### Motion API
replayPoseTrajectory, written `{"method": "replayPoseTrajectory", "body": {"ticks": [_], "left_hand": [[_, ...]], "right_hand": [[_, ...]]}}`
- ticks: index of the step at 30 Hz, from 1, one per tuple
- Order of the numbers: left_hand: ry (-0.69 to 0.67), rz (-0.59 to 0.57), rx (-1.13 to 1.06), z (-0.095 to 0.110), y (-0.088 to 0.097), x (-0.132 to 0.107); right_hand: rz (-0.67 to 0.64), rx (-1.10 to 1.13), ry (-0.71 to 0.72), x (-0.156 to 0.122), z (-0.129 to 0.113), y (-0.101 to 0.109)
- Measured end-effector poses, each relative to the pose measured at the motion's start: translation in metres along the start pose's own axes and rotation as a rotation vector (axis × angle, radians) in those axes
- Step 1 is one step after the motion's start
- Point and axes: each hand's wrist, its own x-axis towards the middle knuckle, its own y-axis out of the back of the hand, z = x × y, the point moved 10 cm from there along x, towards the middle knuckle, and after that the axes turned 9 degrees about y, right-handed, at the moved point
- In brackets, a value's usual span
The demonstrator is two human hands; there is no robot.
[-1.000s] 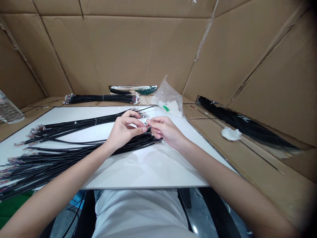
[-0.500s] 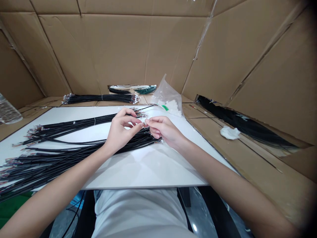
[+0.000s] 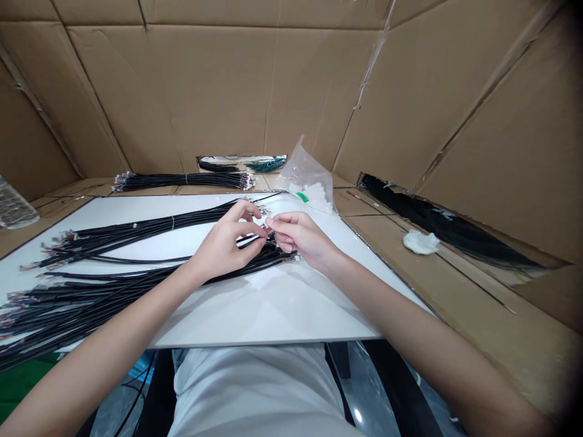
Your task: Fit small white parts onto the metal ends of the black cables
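Note:
My right hand (image 3: 303,237) is closed in a pinch around a small white connector (image 3: 268,223); only a bit of it shows at the fingertips. Just to its left, my left hand (image 3: 232,240) has its fingers curved and spread, with a gap between forefinger and thumb. Its tips are close to the connector, and I see nothing held in them. Beneath both hands runs a loose bundle of black cables (image 3: 136,285) with thin coloured wires at the ends. A tied bundle of black cables (image 3: 150,227) lies behind the left hand.
Another tied cable bundle (image 3: 182,179) rests at the back, beyond the white board (image 3: 273,315). A clear plastic bag (image 3: 310,182) of white pieces stands behind my right hand. On the right cardboard lie a crumpled white wad (image 3: 421,241) and a thin rod (image 3: 473,279). Cardboard walls surround the table.
My left fingers have come apart from a pinch, and the hand has turned slightly. The right hand keeps its pinch in nearly the same place.

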Motion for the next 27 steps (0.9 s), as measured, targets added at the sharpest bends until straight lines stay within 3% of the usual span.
{"method": "replayPoseTrajectory", "body": {"ticks": [5,8,10,13,17,21,27], "left_hand": [[-0.137,0.084,0.099,0.010,0.006,-0.005],[-0.142,0.170,0.085,0.012,0.014,-0.006],[-0.068,0.210,0.023,0.005,0.019,-0.004],[0.134,0.180,-0.146,-0.015,0.017,0.000],[0.348,0.101,-0.432,-0.036,0.005,0.002],[0.422,0.074,-0.552,-0.042,-0.001,0.001],[0.453,0.042,-0.590,-0.045,-0.004,0.002]], "right_hand": [[-0.004,0.017,-0.005,0.000,0.000,-0.001],[-0.003,0.022,-0.021,-0.001,0.001,-0.003],[-0.001,-0.019,-0.009,-0.001,-0.001,-0.003],[0.030,-0.159,0.073,-0.001,-0.010,0.001],[0.060,-0.432,0.371,-0.007,-0.042,0.002],[0.032,-0.681,0.578,-0.016,-0.058,-0.008],[0.046,-0.736,0.590,-0.018,-0.056,-0.009]]}}
